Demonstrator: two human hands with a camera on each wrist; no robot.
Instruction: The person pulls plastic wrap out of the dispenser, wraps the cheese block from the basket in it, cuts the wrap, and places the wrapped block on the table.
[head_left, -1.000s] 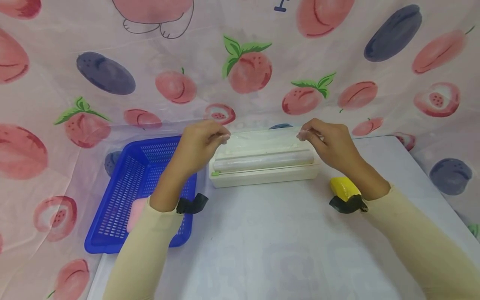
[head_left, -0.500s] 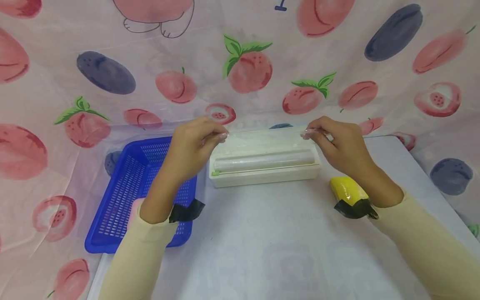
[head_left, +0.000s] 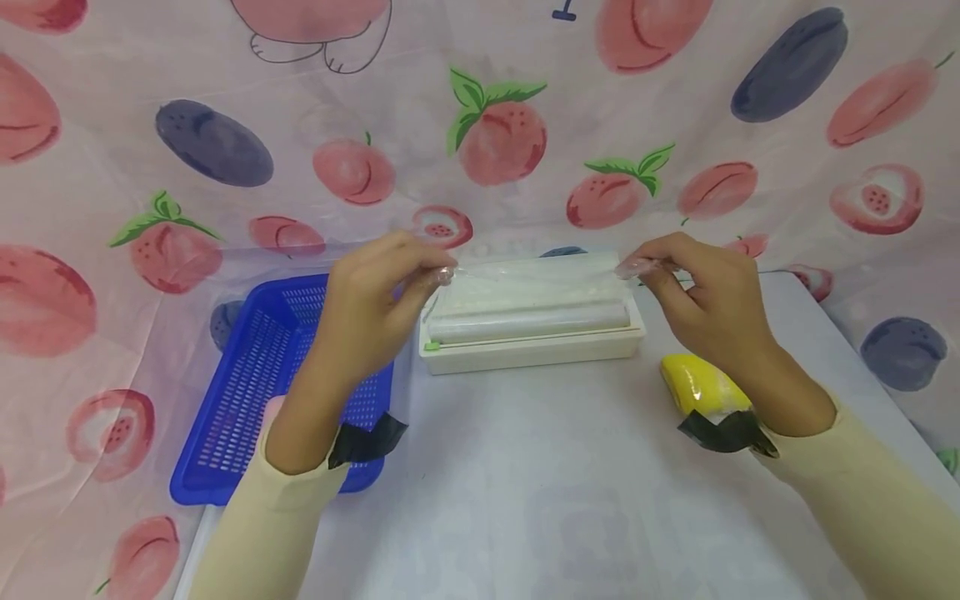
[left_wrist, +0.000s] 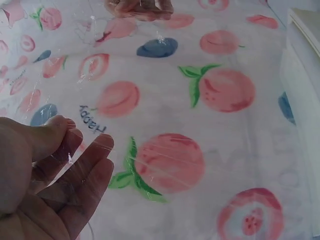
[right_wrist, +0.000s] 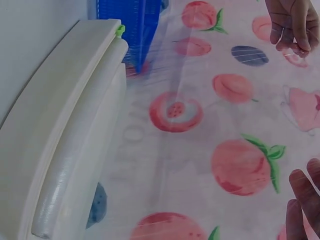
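My left hand [head_left: 375, 304] pinches one end of a sheet of cling film [head_left: 536, 273] between thumb and fingertips. At the other end, my right hand [head_left: 712, 292] pinches the film, which bunches at its fingers. The clear sheet spans the gap between both hands, above a white cling film dispenser [head_left: 536, 354] whose lid stands raised at the back. Inside lies a film roll [head_left: 532, 323], also seen as a long roll [right_wrist: 82, 135] in the right wrist view. The left wrist view shows the left hand [left_wrist: 55, 180] with film creased over its fingers.
A blue basket [head_left: 217, 417] stands left of the dispenser, partly behind my left forearm, with a pink thing [head_left: 272, 408] inside. Near my right wrist lies a shiny yellow object [head_left: 697, 383]. A fruit-print cloth [head_left: 502, 142] hangs behind the white table [head_left: 525, 500].
Both hands have drawn apart, the left leftward and the right to the right, and slightly toward me. The film between them is pulled wider. The dispenser has stayed nearly in place.
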